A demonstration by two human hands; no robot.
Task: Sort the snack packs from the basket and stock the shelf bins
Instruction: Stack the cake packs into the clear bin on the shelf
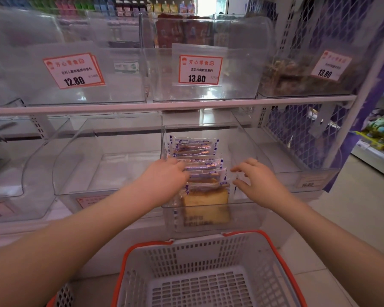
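Stocking looks near its end: the basket (208, 282) at the bottom edge shows no packs, while the snack packs (200, 171) stand in a row inside the clear middle bin (246, 209) of the lower shelf. The left hand (164, 173) rests flat against the row's left side; the right hand (255, 176), fingers loosely spread, hovers at the right side, contact unclear. Next, likely squaring the row.
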